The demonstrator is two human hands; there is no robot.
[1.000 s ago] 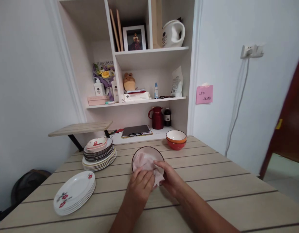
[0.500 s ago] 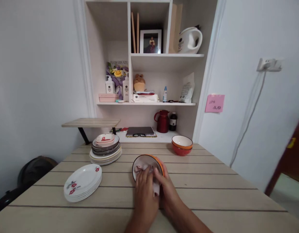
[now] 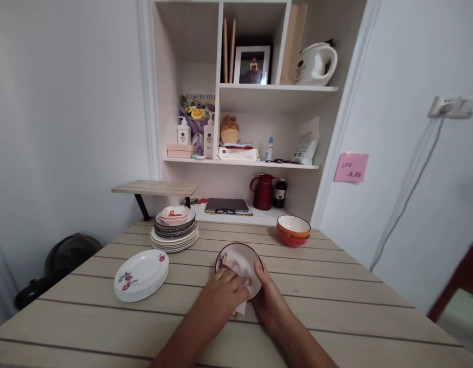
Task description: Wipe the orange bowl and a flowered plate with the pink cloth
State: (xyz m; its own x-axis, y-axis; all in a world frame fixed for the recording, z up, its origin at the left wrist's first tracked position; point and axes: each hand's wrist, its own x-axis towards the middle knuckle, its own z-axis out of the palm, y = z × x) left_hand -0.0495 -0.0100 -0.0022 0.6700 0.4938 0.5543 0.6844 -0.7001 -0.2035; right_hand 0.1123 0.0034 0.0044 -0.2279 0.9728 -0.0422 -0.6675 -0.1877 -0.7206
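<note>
A bowl (image 3: 255, 287) with a pale inside and a dark rim is tilted toward me above the table's middle. My right hand (image 3: 270, 296) grips its right side, thumb over the rim and fingers behind. Inside the bowl, my left hand (image 3: 225, 294) presses a pale pink cloth (image 3: 236, 261) against the wall, fingers closed on it. One end of the cloth hangs over the near rim. The bowl's outer side is hidden from me.
Floral white plates (image 3: 142, 273) are stacked at left, with a taller stack of plates (image 3: 175, 240) topped by small dishes behind. Two nested bowls (image 3: 293, 231), orange and red, stand at right. A small raised shelf (image 3: 155, 187) and a red jug (image 3: 264, 191) are at the back.
The bowl has turned so its inside faces me more and its orange outside no longer shows. My left hand has shifted with the cloth. The whole view has swung slightly left.
</note>
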